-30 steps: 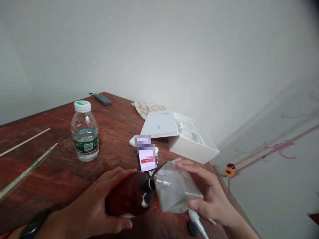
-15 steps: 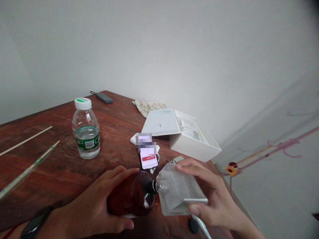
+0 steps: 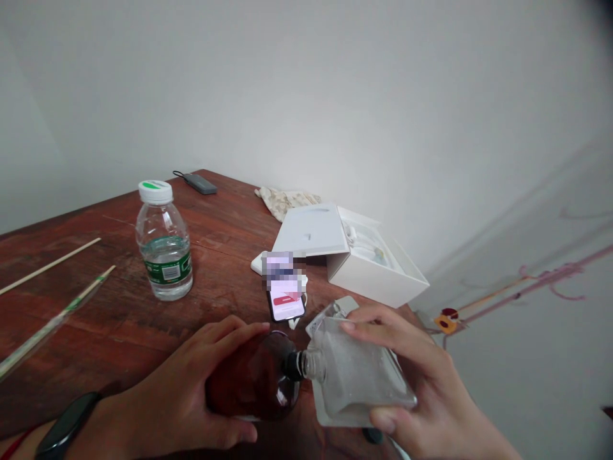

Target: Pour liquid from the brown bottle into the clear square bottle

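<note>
Head view, near edge of the surface [image 3: 119,332]. Left hand [image 3: 177,396] wrapped around the amber bottle [image 3: 253,383]; right hand [image 3: 421,390] clasping the tilted clear square bottle [image 3: 354,377], necks touching. We judge a spill likely if the mouths slip apart, with the phone [image 3: 286,300] just beyond. Versus half a second ago: we see the clear bottle tipped flatter.

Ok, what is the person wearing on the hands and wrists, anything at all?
Both hands are bare: no gloves, no rings to be seen. The left hand has a black band on its wrist, like a watch or fitness strap, and a thin red cord just behind it. The right hand shows no sleeve or band in view.
</note>
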{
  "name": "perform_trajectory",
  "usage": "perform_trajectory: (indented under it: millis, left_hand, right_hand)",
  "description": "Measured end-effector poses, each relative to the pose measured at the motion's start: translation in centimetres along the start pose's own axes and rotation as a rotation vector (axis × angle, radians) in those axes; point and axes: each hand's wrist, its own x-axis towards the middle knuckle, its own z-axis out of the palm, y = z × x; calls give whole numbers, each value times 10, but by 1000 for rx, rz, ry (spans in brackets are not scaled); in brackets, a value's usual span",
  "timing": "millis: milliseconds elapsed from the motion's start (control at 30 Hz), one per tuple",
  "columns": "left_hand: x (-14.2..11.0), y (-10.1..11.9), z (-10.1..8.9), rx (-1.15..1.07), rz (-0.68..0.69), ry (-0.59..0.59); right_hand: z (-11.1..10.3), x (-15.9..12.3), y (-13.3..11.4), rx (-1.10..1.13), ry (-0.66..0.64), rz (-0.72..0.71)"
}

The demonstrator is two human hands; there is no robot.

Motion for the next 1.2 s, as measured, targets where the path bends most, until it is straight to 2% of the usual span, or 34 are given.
perform_trajectory:
  millis: [367,567,833,1200]
  left_hand:
    - [2,0,1,-11,2,27]
    - [0,-2,2,11,-23,-13]
    - [-1,0,0,-5,-56,-34]
    - [-1,0,2,-19,-54,-39]
  right_hand:
    - [-4,-3,-3,-58,-32,3]
    - [-4,-7,-4,-49,-53,49]
    - [-9,-8,-3,-49,-80,29]
    - [-7,-6,-9,-5,-52,35]
